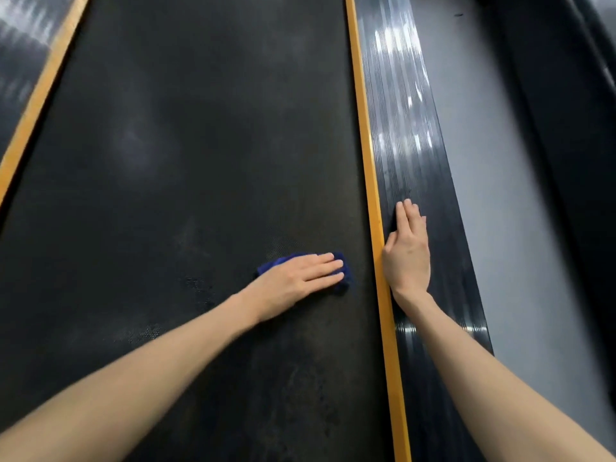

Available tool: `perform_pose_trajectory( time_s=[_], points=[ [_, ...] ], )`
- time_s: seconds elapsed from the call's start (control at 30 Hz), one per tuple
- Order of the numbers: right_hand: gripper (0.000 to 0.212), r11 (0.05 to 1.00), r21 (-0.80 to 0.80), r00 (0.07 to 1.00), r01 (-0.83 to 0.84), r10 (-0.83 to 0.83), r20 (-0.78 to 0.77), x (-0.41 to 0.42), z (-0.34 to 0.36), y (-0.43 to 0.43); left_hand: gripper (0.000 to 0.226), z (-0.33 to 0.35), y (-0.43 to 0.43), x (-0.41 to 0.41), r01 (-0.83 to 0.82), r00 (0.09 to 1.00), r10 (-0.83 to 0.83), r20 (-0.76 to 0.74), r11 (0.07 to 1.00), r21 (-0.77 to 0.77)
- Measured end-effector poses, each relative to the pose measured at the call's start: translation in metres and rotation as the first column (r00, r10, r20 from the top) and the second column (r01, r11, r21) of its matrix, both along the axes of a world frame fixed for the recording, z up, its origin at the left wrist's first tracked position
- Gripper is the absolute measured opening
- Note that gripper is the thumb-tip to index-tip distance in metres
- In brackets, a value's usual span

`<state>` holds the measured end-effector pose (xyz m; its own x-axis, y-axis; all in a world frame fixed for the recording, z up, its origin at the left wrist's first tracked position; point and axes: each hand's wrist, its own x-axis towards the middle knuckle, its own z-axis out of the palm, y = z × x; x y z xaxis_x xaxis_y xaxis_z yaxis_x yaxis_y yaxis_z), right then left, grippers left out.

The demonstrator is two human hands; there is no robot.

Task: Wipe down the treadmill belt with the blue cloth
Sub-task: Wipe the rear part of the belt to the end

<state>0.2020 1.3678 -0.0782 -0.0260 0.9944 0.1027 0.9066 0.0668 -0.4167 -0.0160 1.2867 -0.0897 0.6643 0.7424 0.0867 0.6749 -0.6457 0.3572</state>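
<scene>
The left grip [296, 278] lies flat, fingers straight, pressing the cloth [273, 264] beneath it onto the belt [166, 161] near its right edge. Across the yellow strip [370, 168], the right grip [408, 255] rests flat on the ribbed rail [410, 145], holding nothing.

1. Grey floor [506, 201] runs along the right edge of the treadmill [200, 145], smooth and matte, with one small dark mark [459, 15] far up it.
2. Past that floor, at the far right, a long dark structure [566, 128] stands; it is too dim to say what it is.
3. Light falls in bright white patches on the ribbed black right side rail [400, 128], just outside its yellow strip [361, 111].
4. At the top left corner, the left side rail [16, 45] shows the same pale glare beside a second yellow strip [40, 95].
</scene>
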Motion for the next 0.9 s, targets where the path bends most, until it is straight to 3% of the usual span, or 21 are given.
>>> perform_pose_trajectory(
  time_s=[0.1, 0.17, 0.23, 0.3, 0.37, 0.47, 0.6, 0.67, 0.73, 0.8, 0.87, 0.9],
  points=[
    [0.051, 1.0, -0.007, 1.0, -0.001, 0.001, -0.01, 0.0, 0.001, 0.001, 0.048, 0.001, 0.048, -0.018, -0.259, 0.965, 0.26, 0.038, 0.966, -0.016],
    [0.051, 1.0, -0.018, 1.0, 0.002, -0.002, -0.023, 0.0, 0.001, 0.001, 0.058, 0.009, 0.089, -0.035, -0.528, 0.847, 0.529, 0.051, 0.848, -0.047],
    [0.051, 1.0, -0.013, 1.0, 0.004, -0.005, -0.029, -0.001, 0.001, 0.001, 0.07, 0.015, 0.108, -0.043, -0.649, 0.757, 0.653, 0.02, 0.756, -0.09],
    [0.051, 1.0, -0.015, 0.999, 0.016, -0.016, -0.041, -0.001, 0.002, 0.002, 0.074, 0.015, 0.101, -0.037, -0.654, 0.745, 0.664, 0.057, 0.745, -0.13],
    [0.051, 1.0, -0.015, 0.999, 0.02, -0.021, -0.046, -0.001, 0.003, 0.002, 0.073, 0.004, 0.078, -0.017, -0.601, 0.784, 0.611, 0.109, 0.792, -0.108],
    [0.051, 1.0, 0.012, 0.999, -0.002, 0.002, -0.039, -0.001, 0.004, 0.002, 0.061, -0.006, 0.025, 0.027, -0.27, 0.956, 0.274, 0.106, 0.961, -0.058],
    [0.051, 1.0, 0.027, 0.999, -0.001, 0.002, -0.039, -0.001, 0.004, 0.002, 0.052, 0.001, -0.001, 0.029, 0.007, 1.0, -0.006, -0.018, 0.999, 0.046],
    [0.051, 1.0, 0.019, 0.999, 0.0, 0.001, -0.049, -0.001, 0.004, 0.002, 0.052, 0.0, 0.022, 0.007, -0.036, 0.996, 0.044, -0.083, 0.995, 0.093],
    [0.051, 1.0, 0.005, 0.998, 0.018, -0.017, -0.06, -0.003, 0.005, 0.001, 0.053, 0.0, 0.05, -0.022, -0.314, 0.949, 0.315, -0.01, 0.946, 0.086],
    [0.05, 1.0, 0.019, 0.998, 0.013, -0.012, -0.059, -0.003, 0.003, 0.002, 0.061, 0.001, 0.069, -0.046, -0.578, 0.816, 0.579, 0.013, 0.815, -0.041],
    [0.05, 0.999, 0.043, 0.999, 0.003, -0.002, -0.034, -0.001, 0.001, 0.005, 0.067, -0.001, 0.071, -0.043, -0.633, 0.77, 0.638, 0.015, 0.767, -0.107],
    [0.05, 0.999, 0.037, 1.0, 0.009, -0.008, -0.027, -0.001, 0.002, 0.004, 0.067, -0.002, 0.061, -0.029, -0.589, 0.802, 0.596, 0.041, 0.8, -0.113]
  ],
)
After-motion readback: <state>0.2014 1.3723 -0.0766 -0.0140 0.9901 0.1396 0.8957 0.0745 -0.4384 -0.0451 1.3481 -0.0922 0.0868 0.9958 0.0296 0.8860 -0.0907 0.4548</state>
